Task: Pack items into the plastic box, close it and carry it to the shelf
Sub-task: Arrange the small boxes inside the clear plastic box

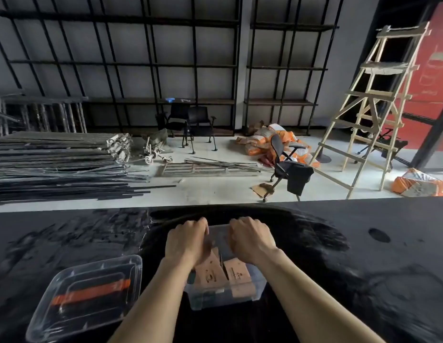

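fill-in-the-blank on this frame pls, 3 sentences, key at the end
1. The lid lies on the table to the ____ of the box.
2. The strip across the lid is ____.
3. Both hands, left and right, reach into the box, which is ____ (open/closed).

Missing words: left; orange; open

Dim foreground, wide-angle edge distortion

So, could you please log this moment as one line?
phase: packing | both hands in open box on brown packets | lid off, left of box
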`<state>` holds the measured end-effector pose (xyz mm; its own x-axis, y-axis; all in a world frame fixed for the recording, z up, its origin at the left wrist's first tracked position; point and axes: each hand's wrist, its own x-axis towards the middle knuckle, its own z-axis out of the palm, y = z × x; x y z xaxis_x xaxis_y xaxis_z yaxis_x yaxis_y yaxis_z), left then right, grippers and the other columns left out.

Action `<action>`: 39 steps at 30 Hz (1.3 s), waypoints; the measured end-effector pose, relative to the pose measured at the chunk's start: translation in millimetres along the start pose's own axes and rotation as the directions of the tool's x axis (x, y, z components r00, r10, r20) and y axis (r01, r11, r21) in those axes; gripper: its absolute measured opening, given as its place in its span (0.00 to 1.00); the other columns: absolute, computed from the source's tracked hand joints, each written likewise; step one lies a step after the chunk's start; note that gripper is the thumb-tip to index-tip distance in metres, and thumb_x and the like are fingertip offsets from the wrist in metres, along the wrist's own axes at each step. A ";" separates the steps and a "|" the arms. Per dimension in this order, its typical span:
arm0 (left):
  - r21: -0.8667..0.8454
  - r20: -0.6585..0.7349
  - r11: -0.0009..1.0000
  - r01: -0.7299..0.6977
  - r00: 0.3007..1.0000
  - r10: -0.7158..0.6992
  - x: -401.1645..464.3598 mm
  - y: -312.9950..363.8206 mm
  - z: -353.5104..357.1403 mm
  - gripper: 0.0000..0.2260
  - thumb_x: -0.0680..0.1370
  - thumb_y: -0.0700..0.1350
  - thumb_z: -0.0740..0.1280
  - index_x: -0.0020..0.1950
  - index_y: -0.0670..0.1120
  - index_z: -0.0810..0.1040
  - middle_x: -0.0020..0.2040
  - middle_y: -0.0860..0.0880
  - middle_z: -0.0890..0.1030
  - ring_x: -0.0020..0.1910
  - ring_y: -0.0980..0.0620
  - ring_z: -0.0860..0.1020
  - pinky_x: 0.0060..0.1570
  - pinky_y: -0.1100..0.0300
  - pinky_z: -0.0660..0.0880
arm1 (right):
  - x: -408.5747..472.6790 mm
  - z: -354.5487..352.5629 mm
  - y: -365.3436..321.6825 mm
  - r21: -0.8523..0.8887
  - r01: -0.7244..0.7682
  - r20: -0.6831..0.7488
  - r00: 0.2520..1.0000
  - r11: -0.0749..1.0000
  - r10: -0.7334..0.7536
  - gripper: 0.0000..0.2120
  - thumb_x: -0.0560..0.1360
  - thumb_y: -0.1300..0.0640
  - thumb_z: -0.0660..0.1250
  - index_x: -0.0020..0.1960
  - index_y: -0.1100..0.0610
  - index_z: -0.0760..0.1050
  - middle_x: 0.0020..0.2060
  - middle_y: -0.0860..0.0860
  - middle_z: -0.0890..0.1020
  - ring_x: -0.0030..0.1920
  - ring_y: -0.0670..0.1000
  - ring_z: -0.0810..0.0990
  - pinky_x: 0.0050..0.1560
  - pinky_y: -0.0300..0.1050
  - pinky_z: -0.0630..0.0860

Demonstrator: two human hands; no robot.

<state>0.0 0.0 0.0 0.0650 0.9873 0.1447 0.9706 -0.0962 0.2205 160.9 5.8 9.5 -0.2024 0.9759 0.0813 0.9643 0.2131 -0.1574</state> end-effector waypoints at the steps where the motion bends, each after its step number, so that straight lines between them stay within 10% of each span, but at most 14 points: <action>1: 0.076 0.075 0.997 -0.004 0.997 -0.002 -1.6 0.4 3.8 0.08 0.76 0.51 0.68 0.54 0.53 0.76 0.51 0.52 0.84 0.49 0.48 0.82 0.45 0.53 0.78 | 0.2 6.8 -1.3 0.004 -0.016 0.072 0.997 1.000 0.016 0.08 0.76 0.54 0.68 0.53 0.54 0.83 0.49 0.53 0.86 0.43 0.56 0.83 0.36 0.44 0.68; 10: 0.477 0.233 0.877 -0.061 0.971 -0.059 -4.5 13.4 30.9 0.12 0.78 0.45 0.64 0.60 0.49 0.80 0.54 0.47 0.84 0.57 0.44 0.81 0.49 0.53 0.74 | 11.7 47.9 -12.8 0.215 -0.293 0.492 0.857 0.932 0.156 0.12 0.75 0.60 0.72 0.58 0.61 0.83 0.43 0.55 0.85 0.36 0.50 0.81 0.33 0.39 0.76; 16: 0.379 0.206 0.925 0.021 0.973 -0.107 -2.0 2.1 34.7 0.19 0.76 0.39 0.67 0.66 0.46 0.71 0.59 0.44 0.82 0.59 0.41 0.79 0.48 0.52 0.74 | 19.0 34.6 -4.9 0.230 -0.392 0.590 0.784 0.891 0.193 0.12 0.79 0.59 0.67 0.37 0.58 0.74 0.37 0.55 0.79 0.31 0.49 0.75 0.30 0.39 0.71; 24: 0.405 0.223 0.914 -0.004 0.970 -0.095 -8.5 10.9 37.7 0.17 0.75 0.51 0.61 0.63 0.48 0.72 0.56 0.50 0.81 0.63 0.43 0.76 0.62 0.48 0.63 | 22.2 4.1 15.3 0.421 -0.519 0.622 0.762 0.744 0.180 0.11 0.78 0.68 0.65 0.59 0.67 0.81 0.48 0.64 0.86 0.41 0.58 0.85 0.51 0.52 0.84; 31: 0.411 0.272 0.909 0.073 0.942 -0.198 -7.1 18.6 34.5 0.10 0.75 0.51 0.65 0.57 0.55 0.78 0.56 0.53 0.80 0.64 0.44 0.73 0.64 0.47 0.61 | 23.6 -5.7 20.4 0.487 -0.486 0.508 0.833 0.726 0.217 0.11 0.79 0.59 0.65 0.60 0.61 0.78 0.46 0.57 0.85 0.37 0.49 0.85 0.24 0.36 0.75; 39: -0.248 0.185 0.902 0.354 0.931 -0.315 3.8 9.2 4.5 0.12 0.77 0.52 0.60 0.51 0.47 0.78 0.50 0.48 0.82 0.49 0.45 0.81 0.48 0.53 0.77 | 18.6 1.9 27.4 0.691 -0.477 0.457 0.871 0.543 0.183 0.11 0.81 0.53 0.64 0.57 0.56 0.80 0.50 0.56 0.85 0.53 0.56 0.85 0.59 0.56 0.83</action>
<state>10.2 3.4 -1.8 -0.2021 0.9728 -0.1132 0.8409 0.2316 0.4892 183.2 29.8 4.8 -0.0779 0.9099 -0.4076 0.5016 -0.3175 -0.8047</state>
